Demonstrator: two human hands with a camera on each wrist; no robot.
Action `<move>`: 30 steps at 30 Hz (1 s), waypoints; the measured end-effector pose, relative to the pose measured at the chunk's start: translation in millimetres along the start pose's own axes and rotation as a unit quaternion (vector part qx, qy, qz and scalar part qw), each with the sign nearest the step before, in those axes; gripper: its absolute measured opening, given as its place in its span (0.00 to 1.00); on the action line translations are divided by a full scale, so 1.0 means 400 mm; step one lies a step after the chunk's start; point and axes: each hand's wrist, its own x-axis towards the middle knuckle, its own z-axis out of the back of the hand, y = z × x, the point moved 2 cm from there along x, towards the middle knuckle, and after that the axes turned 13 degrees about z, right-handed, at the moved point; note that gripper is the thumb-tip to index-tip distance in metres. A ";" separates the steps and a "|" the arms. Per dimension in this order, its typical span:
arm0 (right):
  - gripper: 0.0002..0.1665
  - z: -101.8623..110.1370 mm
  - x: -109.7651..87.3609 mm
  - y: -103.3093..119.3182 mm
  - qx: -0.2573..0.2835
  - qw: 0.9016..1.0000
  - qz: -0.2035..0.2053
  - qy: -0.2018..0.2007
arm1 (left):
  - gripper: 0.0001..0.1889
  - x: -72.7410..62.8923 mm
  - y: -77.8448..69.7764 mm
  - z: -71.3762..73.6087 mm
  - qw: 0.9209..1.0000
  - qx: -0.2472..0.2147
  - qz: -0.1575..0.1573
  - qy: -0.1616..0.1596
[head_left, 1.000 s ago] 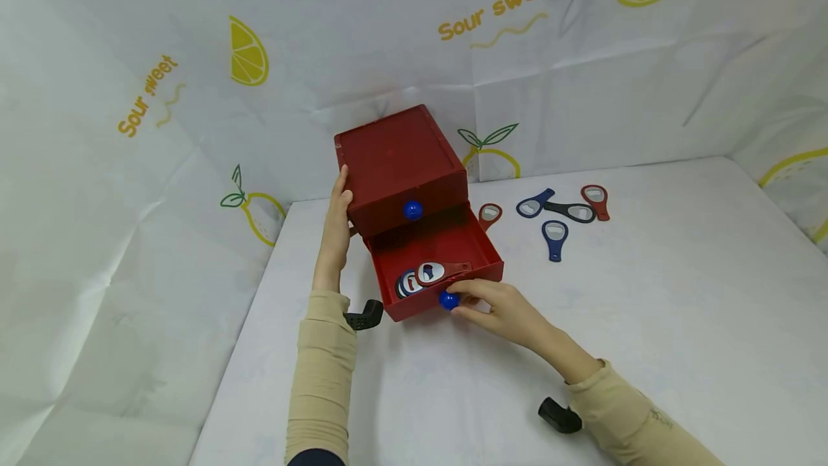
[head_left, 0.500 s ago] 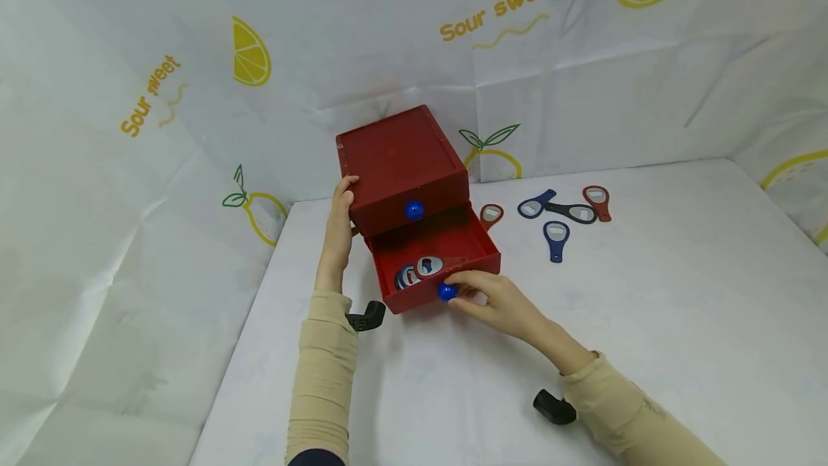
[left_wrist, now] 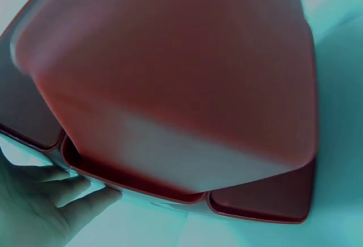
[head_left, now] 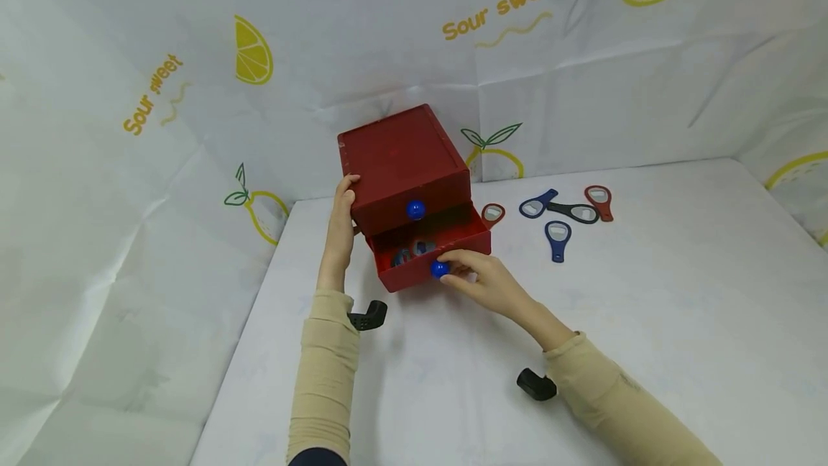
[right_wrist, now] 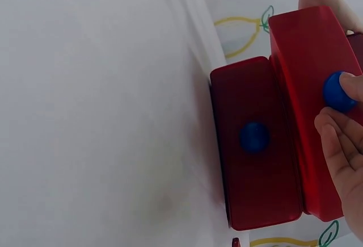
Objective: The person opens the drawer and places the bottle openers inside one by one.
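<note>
A red drawer box [head_left: 401, 153] stands with its middle drawer [head_left: 407, 275] partly out. Inside that drawer lie several bottle openers [head_left: 420, 247], partly hidden by its front wall. My right hand [head_left: 485, 279] pinches the drawer's blue knob [head_left: 440, 269] between thumb and fingers. Against the left side of the box rests my left hand [head_left: 339, 232], its fingertips at the top edge; in the left wrist view its fingers [left_wrist: 91, 201] lie fairly straight along the box. In the right wrist view the bottom drawer [right_wrist: 249, 184], with its own blue knob, is fully in.
Right of the box several bottle openers lie on the white table: a red one [head_left: 493, 214] close to the box, a blue one [head_left: 535, 205], a black one [head_left: 576, 213], another red one [head_left: 599, 200] and another blue one [head_left: 558, 239]. A lemon-print sheet [head_left: 388, 42] hangs behind.
My right hand has moved the middle drawer inward by its knob, so less of the drawer and its bottle openers shows. The left hand's fingertips have shifted slightly onto the box's top edge.
</note>
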 end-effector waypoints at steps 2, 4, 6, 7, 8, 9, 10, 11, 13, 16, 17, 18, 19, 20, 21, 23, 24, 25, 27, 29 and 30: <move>0.18 -0.003 0.010 -0.007 -0.001 1.000 -0.012 0.003 | 0.24 -0.001 0.001 0.000 1.000 -0.001 0.001 0.000; 0.18 -0.007 0.018 -0.015 -0.001 1.000 -0.023 0.006 | 0.24 0.000 0.003 -0.001 1.000 0.000 0.001 -0.001; 0.18 -0.010 0.027 -0.025 0.000 0.999 -0.032 0.007 | 0.24 -0.001 0.003 -0.001 1.000 0.003 0.000 -0.001; 0.18 -0.012 0.032 -0.029 0.002 0.999 -0.035 0.006 | 0.24 -0.001 0.003 -0.001 1.000 0.004 -0.001 -0.001; 0.17 -0.013 0.038 -0.031 0.004 0.999 -0.037 0.004 | 0.24 -0.001 0.002 -0.001 1.000 0.004 -0.002 -0.001; 0.17 -0.014 0.043 -0.034 0.006 0.999 -0.039 0.002 | 0.24 -0.001 0.002 -0.001 1.000 0.005 -0.003 -0.002; 0.17 -0.015 0.049 -0.038 0.009 0.999 -0.041 -0.001 | 0.24 -0.001 0.001 -0.001 1.000 0.004 -0.004 -0.003; 0.17 -0.016 0.055 -0.041 0.012 0.999 -0.042 -0.005 | 0.24 -0.002 0.000 -0.001 1.000 0.004 -0.005 -0.003; 0.17 -0.018 0.065 -0.047 0.016 0.999 -0.045 -0.011 | 0.24 -0.002 -0.001 0.000 1.000 0.004 -0.004 -0.004; 0.16 -0.022 0.075 -0.060 0.018 0.998 -0.054 -0.020 | 0.24 0.000 -0.002 -0.001 1.000 0.002 -0.001 -0.002; 0.16 -0.023 0.078 -0.064 0.018 0.998 -0.058 -0.023 | 0.24 0.001 -0.002 -0.001 1.000 0.001 0.000 -0.001; 0.16 -0.024 0.081 -0.068 0.018 0.998 -0.062 -0.025 | 0.24 0.003 -0.001 -0.001 1.000 0.000 0.001 0.000; 0.16 -0.026 0.084 -0.071 0.018 0.997 -0.065 -0.026 | 0.23 0.004 -0.001 -0.001 1.000 -0.001 0.001 0.001; 0.16 -0.027 0.087 -0.075 0.018 0.997 -0.067 -0.027 | 0.23 0.005 -0.001 -0.001 1.000 -0.003 0.000 0.002; 0.17 -0.028 0.090 -0.077 0.017 0.997 -0.069 -0.027 | 0.23 0.006 0.000 -0.001 1.000 -0.005 0.000 0.002; 0.17 -0.030 0.097 -0.082 0.016 0.997 -0.073 -0.026 | 0.23 0.007 0.001 0.000 1.000 -0.005 -0.003 0.000; 0.18 -0.032 0.101 -0.084 0.015 0.997 -0.075 -0.024 | 0.23 0.008 0.001 0.001 1.000 -0.006 -0.004 0.000; 0.18 -0.033 0.105 -0.084 0.014 0.997 -0.076 -0.023 | 0.23 0.009 0.002 0.002 1.000 -0.006 -0.006 0.000; 0.18 -0.035 0.112 -0.086 0.012 0.996 -0.082 -0.022 | 0.23 0.009 0.003 0.004 1.000 -0.005 -0.008 0.000; 0.18 -0.036 0.117 -0.087 0.010 0.996 -0.087 -0.019 | 0.23 0.009 0.004 0.005 1.000 -0.002 -0.009 0.001; 0.18 -0.038 0.119 -0.088 0.009 0.996 -0.087 -0.017 | 0.23 0.008 0.004 0.007 1.000 -0.002 -0.010 0.001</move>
